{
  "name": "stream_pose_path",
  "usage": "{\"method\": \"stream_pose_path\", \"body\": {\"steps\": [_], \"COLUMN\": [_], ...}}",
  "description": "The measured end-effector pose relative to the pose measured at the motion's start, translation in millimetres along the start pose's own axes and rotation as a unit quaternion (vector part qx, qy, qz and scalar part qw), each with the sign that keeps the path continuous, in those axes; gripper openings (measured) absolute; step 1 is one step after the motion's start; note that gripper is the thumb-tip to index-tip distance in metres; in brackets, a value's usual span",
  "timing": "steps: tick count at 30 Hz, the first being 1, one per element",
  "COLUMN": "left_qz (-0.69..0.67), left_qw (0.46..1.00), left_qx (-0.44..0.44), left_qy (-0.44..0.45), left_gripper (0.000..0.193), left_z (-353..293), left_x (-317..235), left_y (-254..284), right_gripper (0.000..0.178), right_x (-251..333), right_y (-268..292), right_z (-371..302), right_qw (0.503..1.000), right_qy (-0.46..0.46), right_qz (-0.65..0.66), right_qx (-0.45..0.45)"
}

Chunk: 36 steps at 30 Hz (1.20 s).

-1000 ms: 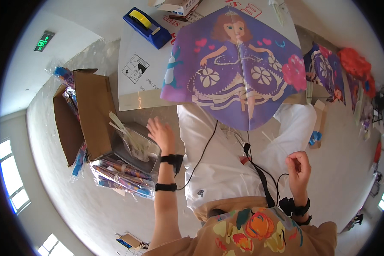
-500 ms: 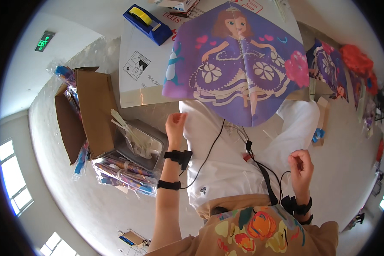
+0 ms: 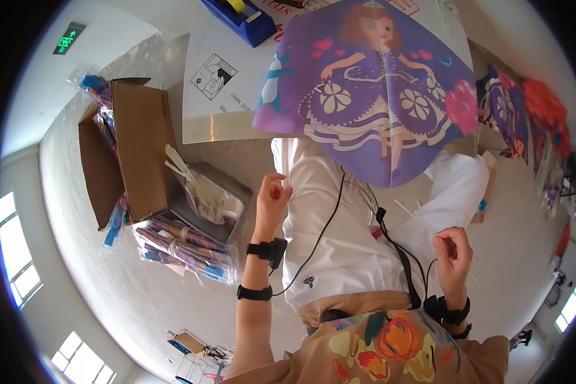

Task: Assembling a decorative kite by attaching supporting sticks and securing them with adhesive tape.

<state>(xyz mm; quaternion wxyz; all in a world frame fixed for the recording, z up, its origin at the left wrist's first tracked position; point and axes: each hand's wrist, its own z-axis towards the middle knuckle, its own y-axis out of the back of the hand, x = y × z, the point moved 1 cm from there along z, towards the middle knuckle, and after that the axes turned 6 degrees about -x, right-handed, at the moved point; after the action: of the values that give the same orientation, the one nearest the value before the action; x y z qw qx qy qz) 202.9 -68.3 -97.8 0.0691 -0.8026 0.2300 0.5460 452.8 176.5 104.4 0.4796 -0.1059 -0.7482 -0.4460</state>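
Pale flooring (image 3: pixel 109 301) surrounds a seated person in white trousers, and a white table (image 3: pixel 205 121) stands ahead. We note the left hand (image 3: pixel 272 198) raised over the left thigh, fingers curled and thumb meeting the fingertips as if pinching something fine; whether anything lies in that pinch we cannot tell. A second ago this hand sat out to the left, close to the metal tray (image 3: pixel 227 205); it has since come inward toward the lap, so we judge it has finished at the tray and returned to the work at the knees. The right hand (image 3: pixel 451 253) has scarcely moved: it is closed in a pinch, and a thin pale stick (image 3: pixel 411 214) runs from it up toward the kite, apparently held there. That purple kite (image 3: pixel 381 96), printed with a cartoon figure in a gown, rests across the knees and the table's near edge, its lower tip pointing at the lap. Left of the left hand the tray carries a clear bag of pale sticks (image 3: pixel 192 182), beside it a brown cardboard box (image 3: pixel 134 153) and bundled packets (image 3: pixel 182 246) of rolled kites on the floor. Beyond, a blue tape dispenser (image 3: pixel 240 16) sits on the table, and more kites (image 3: pixel 525 121) lie at the right.
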Motion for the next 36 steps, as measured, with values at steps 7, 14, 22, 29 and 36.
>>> {"method": "stream_pose_path", "body": {"steps": [7, 14, 22, 29, 36], "left_qz": [0.124, 0.285, 0.295, 0.357, 0.392], "left_qw": [0.990, 0.952, 0.916, 0.870, 0.891], "left_qx": [0.058, 0.041, -0.044, -0.059, -0.018], "left_qy": [-0.038, -0.107, -0.268, -0.336, -0.230], "left_gripper": [0.043, 0.031, 0.013, 0.014, 0.018], "left_z": [-7, -11, 48, 146, 184], "left_x": [-18, -56, -156, -142, -126], "left_y": [1, -2, -44, -121, -126], "right_gripper": [0.009, 0.008, 0.008, 0.008, 0.008], "right_x": [8, 7, 4, -12, -23], "right_y": [-10, -11, -2, 13, 29], "right_z": [5, 7, 6, 0, -2], "right_qw": [0.999, 0.999, 0.999, 0.999, 0.999], "right_qy": [0.013, 0.014, 0.026, 0.012, 0.000], "right_qz": [-0.019, -0.019, -0.031, -0.007, -0.019], "right_qx": [0.028, 0.022, -0.009, -0.038, -0.035]}}
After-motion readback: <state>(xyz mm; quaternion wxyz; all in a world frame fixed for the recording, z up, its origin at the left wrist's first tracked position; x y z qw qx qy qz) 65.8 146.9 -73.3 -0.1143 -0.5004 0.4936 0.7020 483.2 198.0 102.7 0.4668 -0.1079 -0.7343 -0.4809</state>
